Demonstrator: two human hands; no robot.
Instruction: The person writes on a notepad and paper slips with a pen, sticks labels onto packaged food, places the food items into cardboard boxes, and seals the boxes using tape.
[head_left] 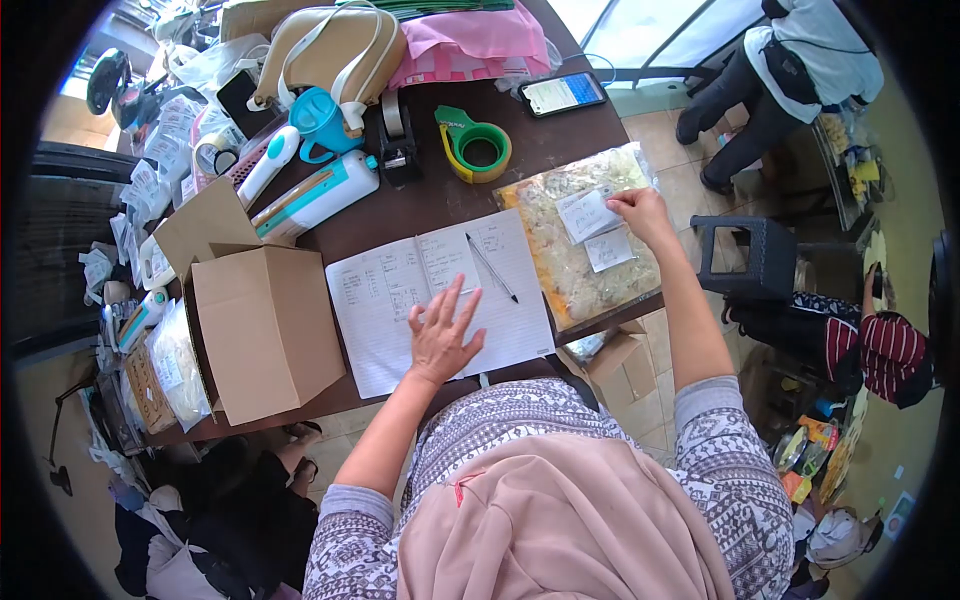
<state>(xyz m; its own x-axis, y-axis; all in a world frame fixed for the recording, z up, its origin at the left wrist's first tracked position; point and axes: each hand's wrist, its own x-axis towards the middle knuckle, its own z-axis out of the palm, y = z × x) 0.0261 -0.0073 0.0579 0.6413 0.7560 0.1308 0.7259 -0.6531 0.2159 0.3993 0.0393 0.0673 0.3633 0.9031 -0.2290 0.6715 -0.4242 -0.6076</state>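
Observation:
My left hand (446,338) hovers over or rests lightly on an open notebook (375,345), its fingers spread and nothing in them. Handwritten columns fill the upper part of the pages. A pen (491,266) lies across the right page. To the right, my right hand (640,213) pinches the edge of a white paper slip (586,215) with handwriting on it. Just below is a second slip (609,250). Both are on a flat, clear plastic package (575,290) with pale, lumpy contents, at the table's right edge.
An open cardboard box (265,330) stands left of the notebook. Beyond are a green tape roll (474,150), a phone (562,94), a blue cup (318,122), a white bottle (320,195) and a beige bag (325,55). Other people (800,60) are around the room.

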